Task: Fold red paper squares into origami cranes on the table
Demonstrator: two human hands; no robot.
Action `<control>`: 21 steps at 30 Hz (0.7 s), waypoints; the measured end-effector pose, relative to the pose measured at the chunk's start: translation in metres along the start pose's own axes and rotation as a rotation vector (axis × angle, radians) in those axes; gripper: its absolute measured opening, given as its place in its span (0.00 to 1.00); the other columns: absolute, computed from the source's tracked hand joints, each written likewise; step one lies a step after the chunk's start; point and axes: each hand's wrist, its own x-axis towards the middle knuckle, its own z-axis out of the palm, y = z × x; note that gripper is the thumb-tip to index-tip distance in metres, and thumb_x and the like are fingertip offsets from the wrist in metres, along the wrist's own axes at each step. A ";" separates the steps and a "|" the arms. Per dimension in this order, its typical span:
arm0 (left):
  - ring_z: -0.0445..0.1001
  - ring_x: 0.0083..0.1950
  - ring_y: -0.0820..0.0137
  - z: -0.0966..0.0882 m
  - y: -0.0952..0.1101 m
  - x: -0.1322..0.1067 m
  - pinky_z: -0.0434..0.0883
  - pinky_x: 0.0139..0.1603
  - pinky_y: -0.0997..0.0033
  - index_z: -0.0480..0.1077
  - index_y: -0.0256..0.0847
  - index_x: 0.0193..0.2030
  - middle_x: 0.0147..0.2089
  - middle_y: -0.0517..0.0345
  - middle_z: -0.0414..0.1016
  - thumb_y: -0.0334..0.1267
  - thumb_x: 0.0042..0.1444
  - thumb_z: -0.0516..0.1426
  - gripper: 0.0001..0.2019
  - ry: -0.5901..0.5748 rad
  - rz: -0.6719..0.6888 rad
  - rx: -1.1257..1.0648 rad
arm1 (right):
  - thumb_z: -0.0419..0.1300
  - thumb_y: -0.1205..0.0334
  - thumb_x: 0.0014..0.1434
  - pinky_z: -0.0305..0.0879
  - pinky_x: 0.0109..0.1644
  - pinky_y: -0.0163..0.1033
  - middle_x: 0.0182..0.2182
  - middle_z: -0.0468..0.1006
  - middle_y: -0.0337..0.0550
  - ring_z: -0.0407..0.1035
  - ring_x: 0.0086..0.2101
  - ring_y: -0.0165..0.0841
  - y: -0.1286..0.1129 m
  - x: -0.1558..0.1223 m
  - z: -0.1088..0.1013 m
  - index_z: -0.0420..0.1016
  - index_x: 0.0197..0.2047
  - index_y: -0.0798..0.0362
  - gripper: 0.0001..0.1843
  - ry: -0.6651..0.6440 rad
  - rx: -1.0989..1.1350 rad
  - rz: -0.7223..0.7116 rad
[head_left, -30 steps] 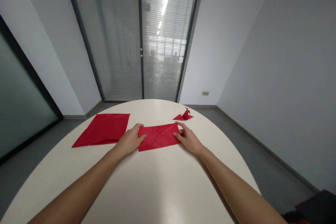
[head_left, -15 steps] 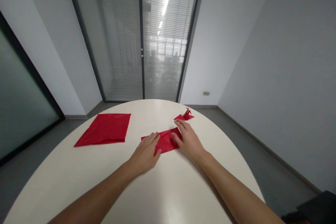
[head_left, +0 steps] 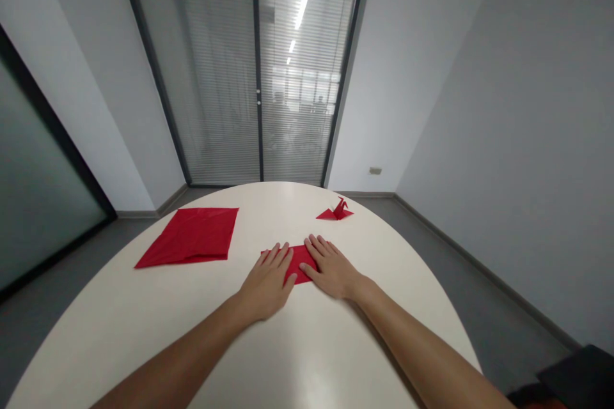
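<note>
A red sheet of folded paper (head_left: pixel 299 262) lies on the white table between my hands, mostly covered by them. Flat on its left part rests my left hand (head_left: pixel 268 278), fingers stretched out and slightly spread. My right hand (head_left: pixel 333 268) lies flat over the right part, its thumb pointing left across the red surface. The sheet's right edge is hidden under this hand. Beyond my right fingertips, apart from them, stands a red origami crane (head_left: pixel 338 209) with its wings out to the sides.
Toward the left of the round white table (head_left: pixel 307 358) lies a larger red paper stack or sheet (head_left: pixel 192 236), with a folded-looking front edge. A glass partition with blinds (head_left: pixel 215 77) rises behind the table. A dark object (head_left: pixel 580 374) shows at the lower right.
My right hand has come down and left onto the sheet, pressing flat. The sheet's right part, raised and visible before, is now under it. My left hand has hardly moved.
</note>
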 end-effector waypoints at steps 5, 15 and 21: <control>0.47 0.76 0.53 0.003 -0.001 0.000 0.49 0.73 0.47 0.54 0.31 0.72 0.75 0.41 0.49 0.43 0.68 0.44 0.29 0.054 -0.084 0.054 | 0.39 0.34 0.67 0.30 0.73 0.55 0.73 0.38 0.52 0.32 0.72 0.46 0.001 -0.003 -0.001 0.41 0.75 0.59 0.46 0.002 -0.020 0.038; 0.45 0.76 0.49 0.001 -0.017 0.004 0.47 0.73 0.43 0.55 0.28 0.72 0.75 0.37 0.47 0.48 0.67 0.45 0.32 0.059 -0.280 0.118 | 0.42 0.34 0.66 0.28 0.73 0.57 0.73 0.38 0.52 0.32 0.72 0.45 0.005 0.000 0.001 0.42 0.75 0.58 0.46 0.031 0.001 0.034; 0.45 0.77 0.54 -0.007 -0.016 0.007 0.47 0.74 0.47 0.55 0.31 0.72 0.76 0.42 0.46 0.42 0.68 0.45 0.28 0.227 -0.120 0.099 | 0.43 0.35 0.66 0.29 0.73 0.58 0.73 0.40 0.53 0.33 0.72 0.46 0.007 0.005 0.004 0.43 0.75 0.58 0.46 0.073 0.019 0.038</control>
